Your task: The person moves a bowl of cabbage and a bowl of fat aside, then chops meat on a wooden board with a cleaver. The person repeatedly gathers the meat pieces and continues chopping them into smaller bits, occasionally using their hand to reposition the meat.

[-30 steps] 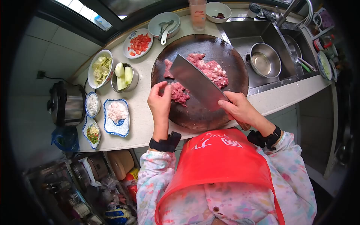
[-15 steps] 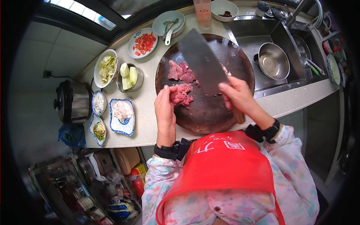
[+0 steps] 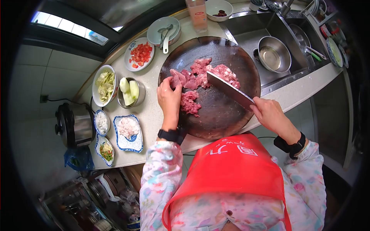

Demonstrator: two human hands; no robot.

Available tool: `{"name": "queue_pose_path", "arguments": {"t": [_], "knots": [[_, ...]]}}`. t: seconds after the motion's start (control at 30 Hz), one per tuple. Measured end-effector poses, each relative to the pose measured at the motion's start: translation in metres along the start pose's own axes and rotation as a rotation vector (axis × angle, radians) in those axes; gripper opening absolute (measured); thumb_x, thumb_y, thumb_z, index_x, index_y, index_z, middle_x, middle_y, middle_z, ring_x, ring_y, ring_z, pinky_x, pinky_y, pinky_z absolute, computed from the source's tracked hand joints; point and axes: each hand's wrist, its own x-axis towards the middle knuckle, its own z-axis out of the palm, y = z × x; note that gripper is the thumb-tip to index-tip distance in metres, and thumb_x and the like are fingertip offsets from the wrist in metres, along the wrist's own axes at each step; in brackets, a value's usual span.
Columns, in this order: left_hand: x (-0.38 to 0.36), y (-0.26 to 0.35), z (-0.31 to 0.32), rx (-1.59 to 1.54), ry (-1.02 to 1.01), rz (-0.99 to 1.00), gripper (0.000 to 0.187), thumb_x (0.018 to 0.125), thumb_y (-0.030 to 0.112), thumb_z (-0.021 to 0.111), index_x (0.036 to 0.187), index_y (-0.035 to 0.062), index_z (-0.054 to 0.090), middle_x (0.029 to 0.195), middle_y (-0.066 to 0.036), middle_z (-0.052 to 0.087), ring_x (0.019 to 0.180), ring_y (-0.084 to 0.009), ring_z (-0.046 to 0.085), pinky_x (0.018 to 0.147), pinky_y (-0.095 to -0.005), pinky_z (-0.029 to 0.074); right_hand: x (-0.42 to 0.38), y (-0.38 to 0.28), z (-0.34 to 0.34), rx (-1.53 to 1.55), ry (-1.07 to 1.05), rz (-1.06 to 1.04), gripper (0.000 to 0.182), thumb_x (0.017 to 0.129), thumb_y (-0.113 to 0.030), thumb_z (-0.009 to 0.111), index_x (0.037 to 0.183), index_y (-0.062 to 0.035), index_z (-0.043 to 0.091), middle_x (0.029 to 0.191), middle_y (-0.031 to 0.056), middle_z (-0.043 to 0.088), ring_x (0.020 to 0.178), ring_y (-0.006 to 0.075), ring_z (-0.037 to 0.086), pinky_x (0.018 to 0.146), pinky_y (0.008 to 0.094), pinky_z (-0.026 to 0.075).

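Observation:
My right hand (image 3: pixel 270 114) is wrapped round the handle of a cleaver (image 3: pixel 231 91), its broad blade tilted edge-on with the far corner at the chopped meat. With curled fingers, my left hand (image 3: pixel 169 101) holds the left end of a larger piece of raw meat (image 3: pixel 178 78). Chopped pink meat (image 3: pixel 221 74) spreads to the right of that piece. A separate small heap of minced meat (image 3: pixel 190 103) lies nearer to me. All of it rests on a round dark wooden chopping board (image 3: pixel 219 119).
Left of the board stand a plate of diced tomato (image 3: pixel 140 54), a metal bowl with peeled green vegetable pieces (image 3: pixel 142 96), a bowl of sliced vegetable (image 3: pixel 105 85) and a blue-rimmed dish (image 3: pixel 130 145). A sink (image 3: pixel 246 32) holding a metal pot (image 3: pixel 274 54) lies right.
The cleaver has come down from above the board and swung right, uncovering the chopped meat. My left hand has shifted from the small minced heap to the larger meat piece.

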Motion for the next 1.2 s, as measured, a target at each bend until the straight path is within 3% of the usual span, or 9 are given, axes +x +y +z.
{"name": "queue_pose_path", "arguments": {"t": [0.1, 0.2, 0.27, 0.37, 0.5, 0.7, 0.8, 0.93, 1.2], "knots": [[0.016, -0.005, 0.009, 0.052, -0.087, -0.020, 0.030, 0.075, 0.017, 0.067, 0.100, 0.0009, 0.065, 0.095, -0.016, 0.067, 0.087, -0.0379, 0.062, 0.082, -0.0426, 0.050, -0.007, -0.005, 0.006, -0.022, 0.011, -0.024, 0.014, 0.090, -0.017, 0.059, 0.087, -0.0041, 0.053, 0.075, 0.0179, 0.063, 0.071, 0.0396, 0.063, 0.062, 0.0492, 0.049], [0.022, -0.013, 0.002, 0.025, -0.204, -0.201, 0.024, 0.075, 0.012, 0.068, 0.096, 0.0008, 0.065, 0.085, -0.012, 0.067, 0.074, -0.0309, 0.065, 0.073, -0.0368, 0.053, -0.008, -0.007, 0.009, -0.034, 0.020, -0.011, 0.014, 0.090, -0.017, 0.059, 0.088, -0.0046, 0.052, 0.073, 0.0169, 0.063, 0.069, 0.0392, 0.063, 0.062, 0.0494, 0.049], [0.017, -0.043, 0.001, -0.696, -0.281, -0.535, 0.027, 0.074, 0.010, 0.073, 0.098, 0.0033, 0.064, 0.082, -0.008, 0.068, 0.072, -0.0182, 0.067, 0.063, -0.0277, 0.052, -0.008, -0.004, 0.009, -0.024, 0.019, -0.016, 0.014, 0.090, -0.016, 0.059, 0.088, -0.0043, 0.052, 0.077, 0.0172, 0.062, 0.071, 0.0391, 0.063, 0.062, 0.0493, 0.049], [-0.013, -0.006, -0.055, -0.918, -0.405, -0.499, 0.036, 0.075, 0.005, 0.074, 0.107, 0.0042, 0.058, 0.080, -0.003, 0.065, 0.073, -0.0105, 0.064, 0.060, -0.0206, 0.048, -0.010, -0.008, 0.007, 0.005, 0.013, -0.040, 0.013, 0.088, -0.014, 0.060, 0.092, -0.0033, 0.053, 0.086, 0.0183, 0.061, 0.077, 0.0390, 0.062, 0.064, 0.0489, 0.049], [-0.079, 0.017, -0.067, -0.620, -0.652, -0.364, 0.041, 0.073, 0.003, 0.078, 0.104, 0.0037, 0.051, 0.079, -0.003, 0.062, 0.071, -0.0090, 0.060, 0.061, -0.0238, 0.048, -0.006, 0.001, 0.015, 0.160, 0.019, -0.172, 0.018, 0.086, -0.008, 0.059, 0.103, -0.0017, 0.057, 0.096, 0.0194, 0.058, 0.085, 0.0394, 0.061, 0.068, 0.0483, 0.050], [-0.144, 0.024, -0.036, -0.283, -0.199, -0.131, 0.026, 0.075, 0.004, 0.077, 0.091, 0.0008, 0.056, 0.085, -0.008, 0.059, 0.070, -0.0152, 0.058, 0.063, -0.0275, 0.049, -0.007, -0.024, 0.008, 0.297, 0.051, -0.342, 0.029, 0.084, -0.002, 0.058, 0.113, -0.0016, 0.058, 0.097, 0.0173, 0.060, 0.083, 0.0383, 0.062, 0.069, 0.0439, 0.052], [-0.161, 0.034, -0.029, -0.305, 0.026, -0.154, 0.018, 0.076, 0.001, 0.072, 0.092, 0.0009, 0.064, 0.094, -0.013, 0.060, 0.081, -0.0286, 0.062, 0.072, -0.0373, 0.051, -0.004, -0.043, 0.015, 0.252, -0.030, -0.483, 0.037, 0.078, 0.001, 0.059, 0.116, -0.0004, 0.056, 0.103, 0.0164, 0.061, 0.081, 0.0359, 0.064, 0.068, 0.0417, 0.053], [-0.171, 0.031, -0.010, -0.227, 0.160, -0.057, 0.035, 0.076, 0.000, 0.068, 0.111, 0.0055, 0.069, 0.099, -0.016, 0.067, 0.091, -0.0386, 0.063, 0.080, -0.0446, 0.050, 0.008, -0.064, 0.028, 0.104, -0.128, -0.717, 0.045, 0.073, 0.000, 0.060, 0.116, 0.0057, 0.053, 0.104, 0.0171, 0.059, 0.082, 0.0318, 0.065, 0.067, 0.0390, 0.054], [-0.169, 0.039, 0.005, -0.172, 0.323, -0.045, 0.033, 0.073, -0.001, 0.070, 0.106, 0.0066, 0.073, 0.095, -0.012, 0.071, 0.087, -0.0325, 0.068, 0.079, -0.0396, 0.052, 0.014, -0.061, 0.027, -0.153, -0.207, -0.864, 0.046, 0.076, -0.008, 0.057, 0.118, 0.0099, 0.048, 0.100, 0.0166, 0.055, 0.077, 0.0272, 0.063, 0.065, 0.0361, 0.053]]}}
